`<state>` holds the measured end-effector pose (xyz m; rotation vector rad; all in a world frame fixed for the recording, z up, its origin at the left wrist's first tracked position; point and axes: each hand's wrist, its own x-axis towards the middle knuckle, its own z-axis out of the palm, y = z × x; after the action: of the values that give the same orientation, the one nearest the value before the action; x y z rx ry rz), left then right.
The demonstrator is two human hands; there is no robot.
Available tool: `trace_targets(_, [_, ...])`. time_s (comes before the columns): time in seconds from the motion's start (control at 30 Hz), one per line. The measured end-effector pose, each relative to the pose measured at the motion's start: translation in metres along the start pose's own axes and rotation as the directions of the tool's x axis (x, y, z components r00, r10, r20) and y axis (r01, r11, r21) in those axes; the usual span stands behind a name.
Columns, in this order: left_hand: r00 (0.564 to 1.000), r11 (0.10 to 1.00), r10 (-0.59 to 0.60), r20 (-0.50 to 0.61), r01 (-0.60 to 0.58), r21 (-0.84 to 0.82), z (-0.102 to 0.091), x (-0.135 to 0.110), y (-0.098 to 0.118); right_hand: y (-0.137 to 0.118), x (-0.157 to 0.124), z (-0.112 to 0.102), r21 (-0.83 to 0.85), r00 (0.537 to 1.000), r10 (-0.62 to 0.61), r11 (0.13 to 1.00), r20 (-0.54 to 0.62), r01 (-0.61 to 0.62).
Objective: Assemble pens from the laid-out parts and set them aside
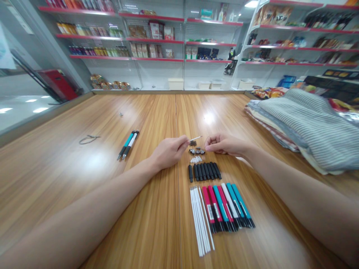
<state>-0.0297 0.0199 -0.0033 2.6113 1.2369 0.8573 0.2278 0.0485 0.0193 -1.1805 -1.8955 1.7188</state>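
Observation:
My left hand (168,151) pinches a thin white pen refill (195,139) that points right, just above the table. My right hand (224,144) is curled, fingertips pinched together near a small heap of metal pen tips (197,151); what it holds is too small to make out. In front of the hands lie small white parts (195,159), a row of black pen grips (204,171), several white refills (200,220) and several red, teal and white pen barrels (227,207).
Two assembled pens (128,144) lie to the left on the wooden table (112,179), with a rubber band (88,139) further left. Folded striped cloths (305,123) are stacked at the right. Store shelves (157,41) line the back wall.

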Motion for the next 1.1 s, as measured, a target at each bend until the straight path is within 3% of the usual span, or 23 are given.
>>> trace_targets(0.33, [1.000,1.000,0.002,-0.003,-0.002,0.003,-0.001,0.000,0.001,0.001,-0.001,0.002,0.039,0.998,-0.035,0.999,-0.043,0.037])
trace_targets(0.7, [0.998,0.999,-0.048,-0.033,0.047,-0.026,0.000,0.000,0.000,0.015,0.008,-0.001,0.234,0.982,-0.055,0.967,-0.183,0.098])
trace_targets(1.1, [0.998,0.998,-0.048,-0.027,0.047,-0.034,0.001,0.000,-0.001,0.014,0.010,0.002,0.219,0.967,-0.057,0.969,-0.247,0.113])
